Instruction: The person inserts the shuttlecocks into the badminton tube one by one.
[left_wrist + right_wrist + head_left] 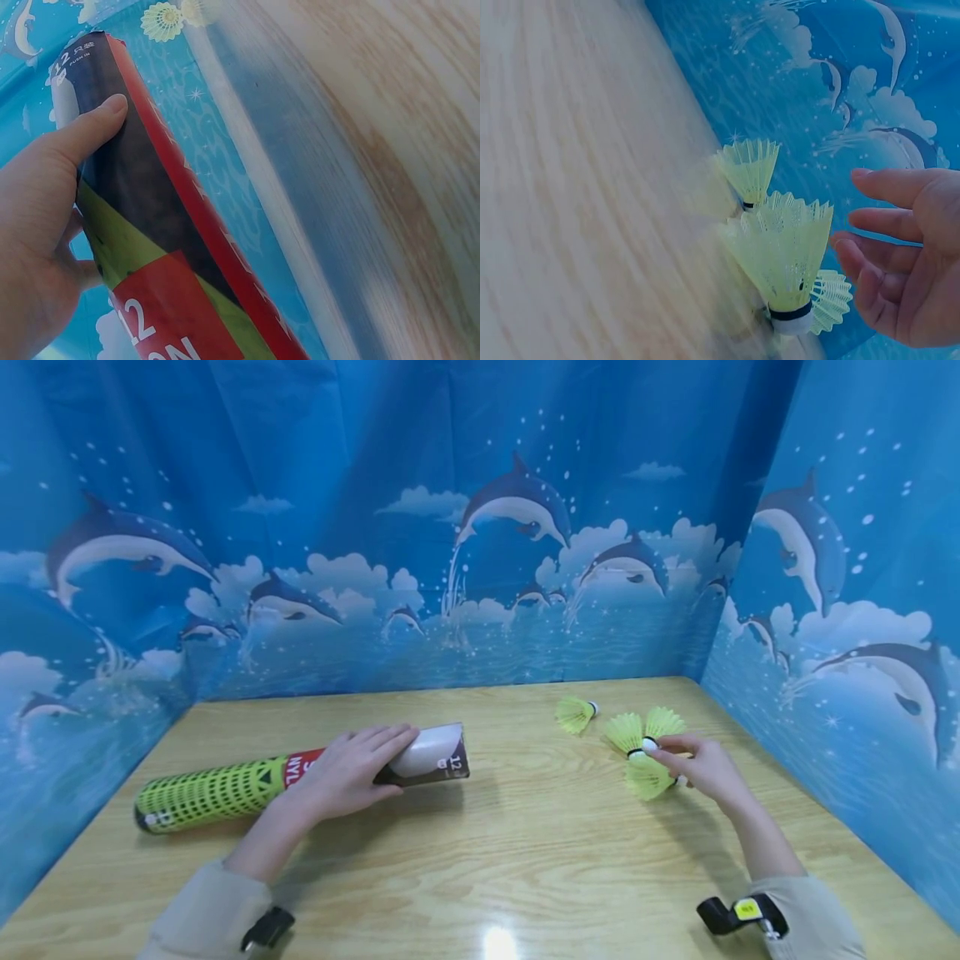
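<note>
On the left side of the table lies a shuttlecock tube (210, 793), yellow-green with a red band and a dark end marked 12. My left hand (348, 772) grips it near the dark end; in the left wrist view the thumb lies across the dark part of the tube (142, 172). Several yellow shuttlecocks (647, 775) with white heads are grouped at the right. My right hand (701, 766) reaches over them, fingertips right by a white head in the head view. The right wrist view shows its fingers loosely bent beside a shuttlecock (787, 255), nothing held.
One separate shuttlecock (576, 714) lies behind the group, toward the table's back edge. The wood-grain table (525, 843) is bordered at the back and right by a blue dolphin-print curtain (360, 568).
</note>
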`<control>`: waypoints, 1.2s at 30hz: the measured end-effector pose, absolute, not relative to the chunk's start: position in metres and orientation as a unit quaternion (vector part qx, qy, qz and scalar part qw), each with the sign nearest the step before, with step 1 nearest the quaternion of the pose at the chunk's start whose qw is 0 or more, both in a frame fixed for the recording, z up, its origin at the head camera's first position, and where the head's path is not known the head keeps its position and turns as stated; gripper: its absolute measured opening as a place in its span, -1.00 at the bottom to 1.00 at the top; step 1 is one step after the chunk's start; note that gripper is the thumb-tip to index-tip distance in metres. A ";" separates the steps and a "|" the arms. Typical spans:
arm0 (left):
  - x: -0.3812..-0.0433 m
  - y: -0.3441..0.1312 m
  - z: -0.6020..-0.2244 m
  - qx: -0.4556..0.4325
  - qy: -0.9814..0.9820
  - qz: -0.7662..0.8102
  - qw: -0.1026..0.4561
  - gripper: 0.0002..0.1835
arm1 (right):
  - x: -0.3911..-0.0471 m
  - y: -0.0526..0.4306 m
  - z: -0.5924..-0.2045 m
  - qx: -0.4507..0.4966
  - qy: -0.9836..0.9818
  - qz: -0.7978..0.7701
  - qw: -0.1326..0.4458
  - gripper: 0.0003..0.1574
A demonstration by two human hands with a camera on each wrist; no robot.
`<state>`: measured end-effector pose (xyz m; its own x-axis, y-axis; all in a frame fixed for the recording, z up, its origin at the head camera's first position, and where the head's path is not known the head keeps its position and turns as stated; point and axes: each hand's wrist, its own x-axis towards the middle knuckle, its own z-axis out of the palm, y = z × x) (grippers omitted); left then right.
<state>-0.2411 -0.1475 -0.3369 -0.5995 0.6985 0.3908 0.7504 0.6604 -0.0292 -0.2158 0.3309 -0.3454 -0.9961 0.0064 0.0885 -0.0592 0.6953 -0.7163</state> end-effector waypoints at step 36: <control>-0.241 -0.147 -0.337 -0.402 -0.894 -0.064 0.187 -0.11 | -0.215 0.326 -0.361 0.134 -0.902 0.404 -0.072 -0.47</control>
<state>-0.2409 -0.1474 -0.3373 -0.6069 0.6951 0.3854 0.7431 0.6683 -0.0353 -0.2153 0.3259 -0.3614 -0.9536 -0.3002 -0.0226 -0.1833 0.6384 -0.7475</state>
